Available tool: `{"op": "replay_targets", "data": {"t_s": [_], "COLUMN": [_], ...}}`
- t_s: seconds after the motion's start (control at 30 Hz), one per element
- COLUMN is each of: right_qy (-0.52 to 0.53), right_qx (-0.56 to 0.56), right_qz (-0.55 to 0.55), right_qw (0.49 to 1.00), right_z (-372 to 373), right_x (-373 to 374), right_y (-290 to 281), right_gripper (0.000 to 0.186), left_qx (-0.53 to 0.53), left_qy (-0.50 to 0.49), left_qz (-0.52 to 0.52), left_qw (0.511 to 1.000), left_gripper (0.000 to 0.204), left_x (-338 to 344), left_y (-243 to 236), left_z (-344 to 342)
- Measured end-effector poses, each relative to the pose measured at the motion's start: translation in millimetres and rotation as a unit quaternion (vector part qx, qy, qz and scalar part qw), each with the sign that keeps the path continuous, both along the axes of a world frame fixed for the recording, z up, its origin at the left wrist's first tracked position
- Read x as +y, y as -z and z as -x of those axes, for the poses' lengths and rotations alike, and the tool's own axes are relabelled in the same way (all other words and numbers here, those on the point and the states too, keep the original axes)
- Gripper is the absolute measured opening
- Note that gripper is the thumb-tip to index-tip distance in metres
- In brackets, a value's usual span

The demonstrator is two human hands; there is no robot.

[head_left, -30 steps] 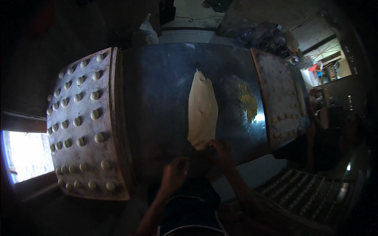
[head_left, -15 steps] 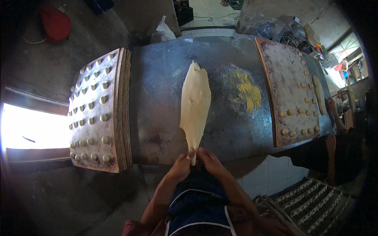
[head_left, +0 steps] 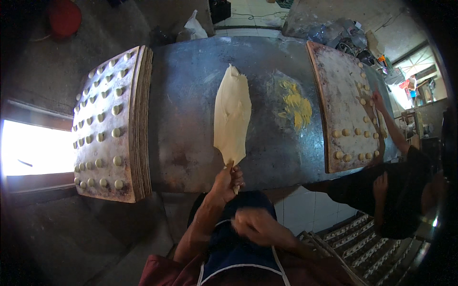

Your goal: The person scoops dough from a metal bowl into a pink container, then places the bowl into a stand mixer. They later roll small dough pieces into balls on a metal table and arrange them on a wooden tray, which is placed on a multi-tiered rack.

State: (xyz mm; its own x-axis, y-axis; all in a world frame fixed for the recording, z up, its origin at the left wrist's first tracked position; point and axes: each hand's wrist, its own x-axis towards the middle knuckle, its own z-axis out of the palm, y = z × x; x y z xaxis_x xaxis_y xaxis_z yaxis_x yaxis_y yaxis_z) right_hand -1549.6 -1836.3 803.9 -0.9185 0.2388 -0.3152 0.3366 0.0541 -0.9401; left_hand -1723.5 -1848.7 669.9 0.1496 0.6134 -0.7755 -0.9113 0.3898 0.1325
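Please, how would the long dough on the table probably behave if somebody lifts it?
The dough is probably soft and floppy, as it lies flat with creases and a ragged far end. It may stretch when pulled, since it narrows toward the left hand gripping its near end. It seems unlikely to roll, being broad and flat on the table.

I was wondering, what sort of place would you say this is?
Probably a small bakery or dough workshop: a long piece of dough lies on the dark table, and small pale rounds sit in rows on boards at either side.
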Motion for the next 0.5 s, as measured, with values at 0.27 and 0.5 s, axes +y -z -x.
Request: {"op": "replay_targets", "data": {"t_s": [0.27,0.5], "right_qy": [0.097,0.194], "right_qx": [0.144,0.144], "right_qz": [0.044,-0.222], "right_qw": [0.984,0.945], "right_z": [131.0,143.3], "right_x": [55.1,24.6], "right_y": [100.2,152.7], "right_gripper": [0.029,0.019], "left_qx": [0.731,0.726], "left_qy": [0.278,0.307], "left_qz": [-0.163,-0.384], "left_qw": [0.601,0.481], "left_gripper": [0.021,0.018], "left_x": [-78.5,-57.5], "left_y": [33.8,-139.3], "left_z": [16.4,72.9]}}
